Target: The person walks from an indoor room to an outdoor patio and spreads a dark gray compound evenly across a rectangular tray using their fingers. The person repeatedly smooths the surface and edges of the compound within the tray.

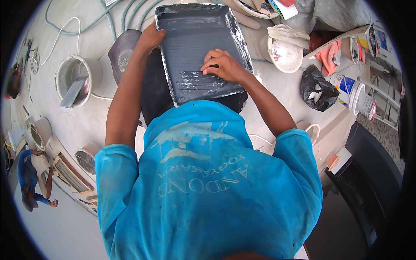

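A dark grey paint roller tray (195, 39) rests on my lap, with dried white paint along its rim and over part of its ribbed floor. My left hand (152, 38) grips the tray's left edge, thumb over the rim. Above the ribbed end, my right hand (222, 65) has its fingers curled down close to the tray floor, by the white streaks (198, 79). Whether anything is pinched between those fingertips cannot be made out.
On the floor to the left stands a bucket (74, 81) with a flat grey piece in it. A green hose (130, 13) curls beyond. Rightward are a white tub (282, 53), a black plastic bag (317, 89) and paint pails (357, 94). Another person (31, 175) is at far left.
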The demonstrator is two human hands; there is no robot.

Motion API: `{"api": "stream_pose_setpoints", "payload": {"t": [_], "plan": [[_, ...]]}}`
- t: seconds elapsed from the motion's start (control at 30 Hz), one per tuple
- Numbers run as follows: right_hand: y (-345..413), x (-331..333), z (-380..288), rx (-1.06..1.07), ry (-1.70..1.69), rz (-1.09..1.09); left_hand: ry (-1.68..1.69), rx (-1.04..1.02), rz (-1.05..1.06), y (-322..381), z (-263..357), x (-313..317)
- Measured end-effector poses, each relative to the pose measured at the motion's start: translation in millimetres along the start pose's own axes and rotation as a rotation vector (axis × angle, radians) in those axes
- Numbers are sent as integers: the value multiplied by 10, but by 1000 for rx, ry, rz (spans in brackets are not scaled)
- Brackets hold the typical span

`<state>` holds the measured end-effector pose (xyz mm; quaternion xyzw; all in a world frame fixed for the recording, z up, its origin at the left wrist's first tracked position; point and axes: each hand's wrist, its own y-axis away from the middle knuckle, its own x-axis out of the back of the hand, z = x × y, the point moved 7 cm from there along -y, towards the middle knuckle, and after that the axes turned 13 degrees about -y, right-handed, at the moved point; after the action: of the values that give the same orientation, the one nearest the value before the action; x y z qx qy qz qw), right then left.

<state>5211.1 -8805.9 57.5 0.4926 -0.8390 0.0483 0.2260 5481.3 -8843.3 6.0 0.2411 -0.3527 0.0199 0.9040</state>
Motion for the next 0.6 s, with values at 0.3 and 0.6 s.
{"api": "stream_pose_setpoints", "payload": {"t": [0.3, 0.6], "plan": [[-71, 32, 116, 56, -135, -52, 45, 5, 35, 79, 21, 10], [-261, 21, -13, 15, 15, 150, -3, 92, -41, 113, 93, 28]]}}
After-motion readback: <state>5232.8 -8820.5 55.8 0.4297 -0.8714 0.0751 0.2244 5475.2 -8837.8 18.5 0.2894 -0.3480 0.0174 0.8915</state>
